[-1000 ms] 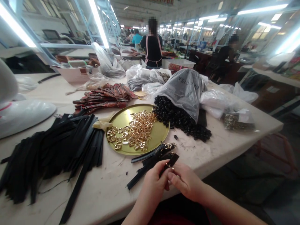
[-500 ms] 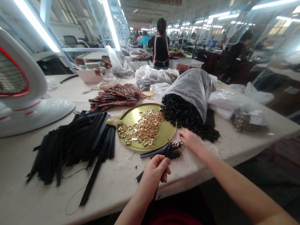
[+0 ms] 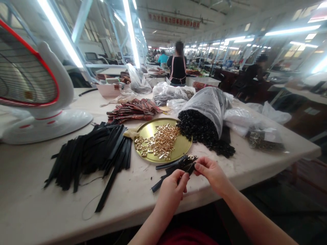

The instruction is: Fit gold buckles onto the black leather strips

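My left hand (image 3: 175, 185) is closed in a pinch on a black strap (image 3: 189, 169) close to the table's front edge. My right hand (image 3: 207, 170) pinches at the strap's other end, a short way to the right; any small part between those fingertips is hidden. Just behind both hands lies a small bundle of black straps with gold buckles (image 3: 190, 157) at their ends. Beyond it, a round gold tray (image 3: 153, 123) bears a heap of loose gold buckles (image 3: 167, 136). Small black pieces (image 3: 201, 131) spill from a plastic bag (image 3: 204, 103) right of the tray.
A large pile of black straps (image 3: 94, 153) lies on the left, with a white and red fan (image 3: 51, 102) behind it. Reddish-brown strips (image 3: 135, 109) lie beyond the tray. Filled plastic bags (image 3: 240, 117) stand on the right. A person (image 3: 176, 66) is farther back.
My right hand has come from beside the black pieces down and in to my left hand, and now pinches at the strap. The camera view has tilted up and turned somewhat left.
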`<state>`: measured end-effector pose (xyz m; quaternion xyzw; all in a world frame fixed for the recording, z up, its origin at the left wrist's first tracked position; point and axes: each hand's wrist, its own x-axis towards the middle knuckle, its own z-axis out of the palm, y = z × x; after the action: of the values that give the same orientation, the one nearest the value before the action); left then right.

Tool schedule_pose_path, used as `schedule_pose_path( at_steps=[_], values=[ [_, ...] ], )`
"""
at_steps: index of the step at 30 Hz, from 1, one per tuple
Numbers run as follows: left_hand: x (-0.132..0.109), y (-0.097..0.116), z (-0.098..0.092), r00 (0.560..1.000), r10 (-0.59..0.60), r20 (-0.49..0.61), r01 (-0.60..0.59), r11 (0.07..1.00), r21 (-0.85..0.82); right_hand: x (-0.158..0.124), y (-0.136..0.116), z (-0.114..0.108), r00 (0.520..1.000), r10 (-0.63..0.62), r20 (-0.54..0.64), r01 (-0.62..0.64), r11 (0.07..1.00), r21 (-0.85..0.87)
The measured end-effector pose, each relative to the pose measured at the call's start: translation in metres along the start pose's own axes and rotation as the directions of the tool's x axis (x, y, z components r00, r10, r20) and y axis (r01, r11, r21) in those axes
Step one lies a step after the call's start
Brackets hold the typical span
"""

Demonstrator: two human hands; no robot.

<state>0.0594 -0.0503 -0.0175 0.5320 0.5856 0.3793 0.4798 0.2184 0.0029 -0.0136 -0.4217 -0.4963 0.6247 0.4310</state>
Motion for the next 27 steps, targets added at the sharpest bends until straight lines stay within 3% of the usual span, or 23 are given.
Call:
schedule_pose_path(
  at_steps=[6,9,14,20,23,27],
  values=[
    [-0.002,0.008,-0.008,0.987,-0.086,0.136,0.072,0.992,0.104,-0.004,0.002,-0.010,0.991,-0.102,0.090,0.122,0.959,-0.256],
    [0.002,0.008,-0.011,0.983,-0.111,0.147,0.102,0.992,0.073,-0.006,0.000,-0.009,0.989,-0.118,0.085,0.135,0.961,-0.242],
    [0.006,0.003,-0.008,0.976,-0.098,0.192,0.092,0.995,0.042,-0.005,0.007,0.000,0.985,0.017,0.172,0.004,0.993,-0.121],
    [0.016,-0.002,0.000,0.994,0.017,0.106,-0.011,0.999,-0.052,0.000,0.021,0.004,0.996,0.077,0.040,-0.080,0.993,0.090],
    [0.023,-0.008,0.000,0.988,-0.084,0.127,0.106,0.978,-0.181,0.002,0.024,0.003,0.999,0.026,-0.042,-0.026,1.000,0.000],
    [0.029,-0.010,0.002,0.962,-0.218,0.165,0.252,0.941,-0.227,0.001,0.030,0.004,0.992,-0.080,-0.098,0.054,0.968,-0.243]
  ],
)
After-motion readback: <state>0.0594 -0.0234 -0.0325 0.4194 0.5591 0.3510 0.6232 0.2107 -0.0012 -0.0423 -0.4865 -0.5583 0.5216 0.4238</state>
